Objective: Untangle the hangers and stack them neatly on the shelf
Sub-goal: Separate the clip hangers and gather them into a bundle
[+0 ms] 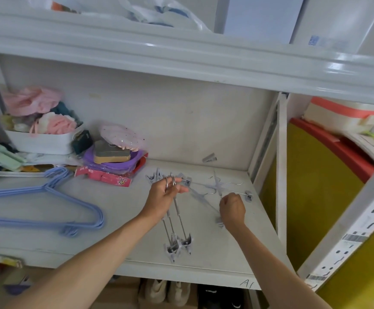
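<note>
left hand [167, 195] pinches thin chrome hooks of my clip hangers [177, 221]; right hand [232, 210] fists a wiry tangled hanger [217, 188] on the white shelf [119, 215].

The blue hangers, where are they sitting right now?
The blue hangers lie in a stack on the left side of the shelf, in front of the white basket and well left of the left hand.
</note>
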